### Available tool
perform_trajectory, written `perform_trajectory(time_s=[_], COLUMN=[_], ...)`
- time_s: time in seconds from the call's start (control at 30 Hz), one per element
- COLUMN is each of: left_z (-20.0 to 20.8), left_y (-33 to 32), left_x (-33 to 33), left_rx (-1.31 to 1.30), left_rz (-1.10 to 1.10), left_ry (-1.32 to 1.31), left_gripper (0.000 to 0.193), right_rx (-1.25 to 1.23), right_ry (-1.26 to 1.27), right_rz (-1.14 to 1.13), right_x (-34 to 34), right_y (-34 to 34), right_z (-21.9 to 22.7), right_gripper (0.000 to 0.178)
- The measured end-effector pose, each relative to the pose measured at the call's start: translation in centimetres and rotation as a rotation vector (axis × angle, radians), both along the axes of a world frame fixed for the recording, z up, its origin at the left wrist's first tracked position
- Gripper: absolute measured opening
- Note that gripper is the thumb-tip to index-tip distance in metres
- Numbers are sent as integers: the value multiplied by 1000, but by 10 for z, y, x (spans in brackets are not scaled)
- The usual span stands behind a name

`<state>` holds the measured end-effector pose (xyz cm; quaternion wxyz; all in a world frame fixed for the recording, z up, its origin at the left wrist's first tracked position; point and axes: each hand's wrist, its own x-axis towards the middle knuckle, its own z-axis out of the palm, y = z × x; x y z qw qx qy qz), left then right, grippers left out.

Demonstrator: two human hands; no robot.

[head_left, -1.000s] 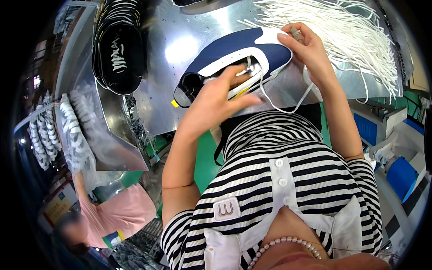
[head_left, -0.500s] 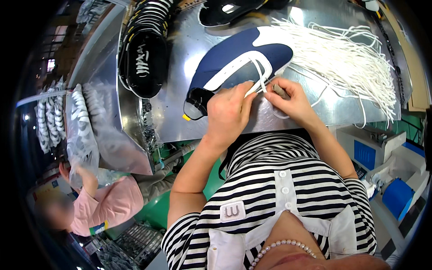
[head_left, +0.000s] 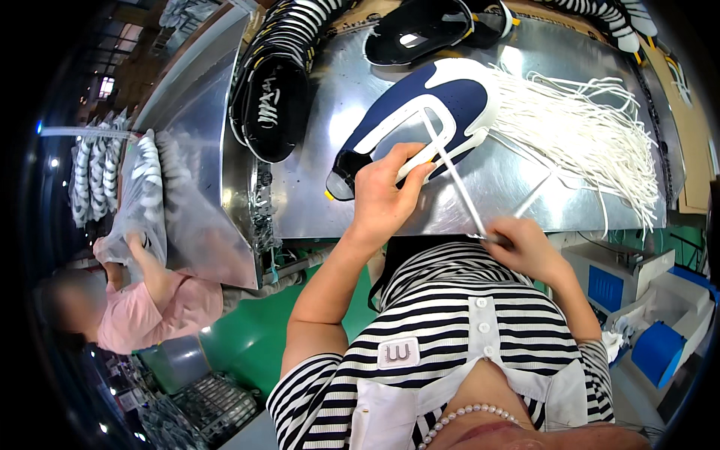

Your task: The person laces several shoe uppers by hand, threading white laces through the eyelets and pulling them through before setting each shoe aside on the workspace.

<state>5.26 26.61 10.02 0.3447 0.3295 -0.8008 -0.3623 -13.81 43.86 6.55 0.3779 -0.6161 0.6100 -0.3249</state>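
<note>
Bare surface of the shiny silver metal table [head_left: 322, 142] separates the navy-and-white shoe upper [head_left: 459, 86] from the stack of black shoe uppers [head_left: 286, 133] at its left; a heap of loose white laces [head_left: 581, 142] fans out just beside its right end. The left hand [head_left: 386, 193] pinches the upper's near side; the right hand [head_left: 529, 246], by the front edge, grips a taut white lace [head_left: 460, 187] running from the upper; blur hides its fingertips.

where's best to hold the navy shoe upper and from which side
On the upper, probably the near white strip, coming from the near side: it is narrow, looks thin enough to pinch, and the left hand grips there.
</note>
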Motion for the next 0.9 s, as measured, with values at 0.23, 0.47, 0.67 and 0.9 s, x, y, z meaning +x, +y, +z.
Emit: perform_trajectory(time_s=[0.23, 0.47, 0.67, 0.9], left_z=[27, -23, -8, 11], left_y=[-35, -13, -9, -11], left_x=[3, -13, -20, -54], left_rx=[-64, -5, -187, -128], left_rz=[-40, -272, -329, -287], left_ry=[-151, -622, -576, -746], left_gripper=[20, 31, 31, 28], right_rx=[456, -96, -243, -201], right_ry=[-74, -413, -395, -785], right_rz=[-199, -390, -444, -402], right_x=[-32, -18, -22, -23], right_y=[82, -24, -92, -119], right_z=[23, 5, -12, -23], right_gripper=[12, 16, 18, 9])
